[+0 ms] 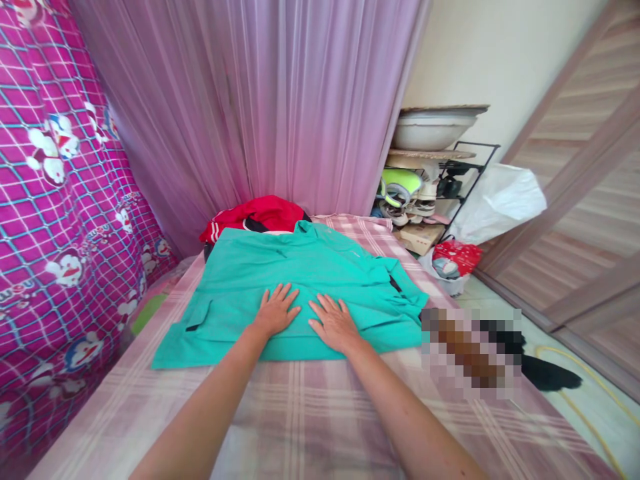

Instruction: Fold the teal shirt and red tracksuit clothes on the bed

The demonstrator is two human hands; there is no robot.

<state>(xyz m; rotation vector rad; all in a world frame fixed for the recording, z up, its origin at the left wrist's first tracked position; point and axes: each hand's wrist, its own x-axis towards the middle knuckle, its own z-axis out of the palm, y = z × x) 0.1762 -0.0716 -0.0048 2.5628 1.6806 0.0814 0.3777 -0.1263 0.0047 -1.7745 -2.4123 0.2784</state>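
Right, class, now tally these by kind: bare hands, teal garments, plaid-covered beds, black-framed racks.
Bare hands: 2 (left hand, right hand)
Teal garment: 1
Plaid-covered bed: 1
Black-framed rack: 1
Total: 5

A jacket point(300, 267) is lying spread on a bed point(300, 413), with a second garment point(280, 212) lying behind it. A curtain point(310, 100) is hanging behind the bed, and a fabric sheet point(65, 200) is hanging along its left side. Beyond the bed's far right corner, a rack point(481, 172) is holding shoes point(423, 208), with a basin point(435, 130) sitting above them. Farther right, a wardrobe point(575, 233) is standing behind a large plastic bag point(500, 200).
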